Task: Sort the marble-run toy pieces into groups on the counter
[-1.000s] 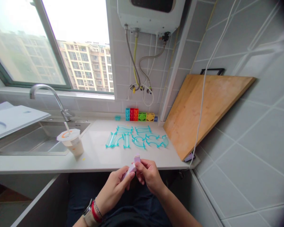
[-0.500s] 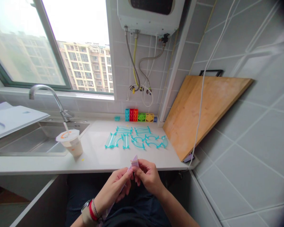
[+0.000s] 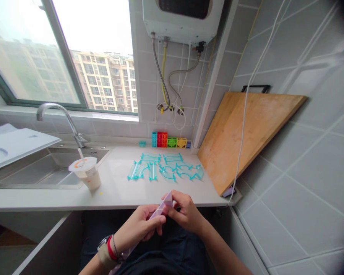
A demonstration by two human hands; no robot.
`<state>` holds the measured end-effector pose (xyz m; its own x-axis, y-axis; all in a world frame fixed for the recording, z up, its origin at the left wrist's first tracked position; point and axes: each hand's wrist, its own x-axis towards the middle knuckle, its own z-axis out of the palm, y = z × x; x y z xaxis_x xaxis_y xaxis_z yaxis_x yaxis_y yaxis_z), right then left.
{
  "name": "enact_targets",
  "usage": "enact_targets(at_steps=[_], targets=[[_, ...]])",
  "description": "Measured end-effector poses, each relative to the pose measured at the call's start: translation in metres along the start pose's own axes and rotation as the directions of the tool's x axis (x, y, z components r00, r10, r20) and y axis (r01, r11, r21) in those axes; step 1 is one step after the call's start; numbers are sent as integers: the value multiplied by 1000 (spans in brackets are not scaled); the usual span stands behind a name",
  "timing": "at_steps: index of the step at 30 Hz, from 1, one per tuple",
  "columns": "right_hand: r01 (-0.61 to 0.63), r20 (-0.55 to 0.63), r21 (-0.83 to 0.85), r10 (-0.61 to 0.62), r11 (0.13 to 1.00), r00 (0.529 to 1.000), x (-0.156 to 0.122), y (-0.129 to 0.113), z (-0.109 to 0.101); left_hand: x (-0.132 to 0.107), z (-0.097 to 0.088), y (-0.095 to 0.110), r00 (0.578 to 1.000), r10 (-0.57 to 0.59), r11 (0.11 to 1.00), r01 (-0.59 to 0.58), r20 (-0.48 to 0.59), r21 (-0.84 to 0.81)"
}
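Observation:
Both hands hold a light purple plastic piece (image 3: 163, 206) just below the counter's front edge. My left hand (image 3: 139, 229) pinches its lower part between thumb and fingers. My right hand (image 3: 186, 213) grips its upper end with curled fingers. Beyond them, several teal curved track pieces (image 3: 164, 168) lie flat on the white counter (image 3: 117, 189). A row of coloured blocks (image 3: 169, 140) stands against the back wall.
A lidded drink cup with a straw (image 3: 86, 172) stands near the steel sink (image 3: 40, 170) and tap (image 3: 60, 116) on the left. A wooden cutting board (image 3: 243, 130) leans against the right wall, with a white cable (image 3: 246, 103) hanging over it. A water heater (image 3: 183, 17) hangs above.
The purple piece has tilted from upright to slanting, and my right hand has moved over its upper end. Both hands stayed at the counter's edge.

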<state>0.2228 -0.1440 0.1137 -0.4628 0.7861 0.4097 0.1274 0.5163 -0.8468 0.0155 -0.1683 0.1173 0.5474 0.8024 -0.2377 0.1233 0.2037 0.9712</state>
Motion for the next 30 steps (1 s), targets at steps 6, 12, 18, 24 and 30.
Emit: enact_targets(at_steps=[6,12,18,24,30], targets=[[-11,-39,3,11,1000,999,0,5,4,0,-3,-2,1000,16,999,-16,19,-29],[115,33,-254,-111,960,993,2,11,2,-9,2,8,997,-28,991,18,72,136],[-105,-92,-556,65,824,994,3,-2,15,-7,4,6,964,216,844,-106,-152,526],[-274,-197,-688,190,672,962,1,-12,39,-1,6,-12,860,361,669,30,-361,743],[-212,-185,-645,119,734,976,1,1,33,0,4,-8,879,368,701,-47,-305,711]])
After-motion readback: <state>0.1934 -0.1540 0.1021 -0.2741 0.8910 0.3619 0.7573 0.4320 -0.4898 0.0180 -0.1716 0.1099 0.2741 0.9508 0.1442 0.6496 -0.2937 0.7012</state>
